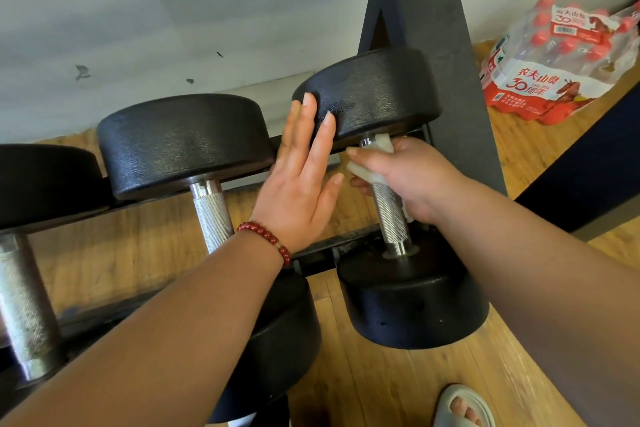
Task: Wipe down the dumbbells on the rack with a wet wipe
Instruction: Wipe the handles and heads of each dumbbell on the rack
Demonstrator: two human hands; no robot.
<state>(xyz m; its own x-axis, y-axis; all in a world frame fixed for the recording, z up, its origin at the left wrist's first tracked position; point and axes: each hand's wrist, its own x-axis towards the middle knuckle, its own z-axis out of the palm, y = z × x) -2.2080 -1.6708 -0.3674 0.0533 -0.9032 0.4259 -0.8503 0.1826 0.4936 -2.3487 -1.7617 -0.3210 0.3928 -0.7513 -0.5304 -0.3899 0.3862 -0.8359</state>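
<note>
Three black dumbbells with knurled steel handles lie across the rack. On the rightmost dumbbell point(370, 90), my left hand point(301, 170) presses flat with straight fingers against the side of the far head. My right hand point(405, 177) grips that dumbbell's handle point(391, 215) with a white wet wipe point(363, 173) wrapped around the bar near the far head. The middle dumbbell point(183, 142) sits to the left, partly hidden by my left forearm. A third dumbbell point(31, 184) is cut off at the left edge.
The black rack upright point(436, 55) rises just behind the right dumbbell, and a rack rail point(329, 246) runs under the handles. A shrink-wrapped pack of red-capped water bottles point(561, 62) lies on the wood floor at right. My slippered foot point(464, 406) is at the bottom.
</note>
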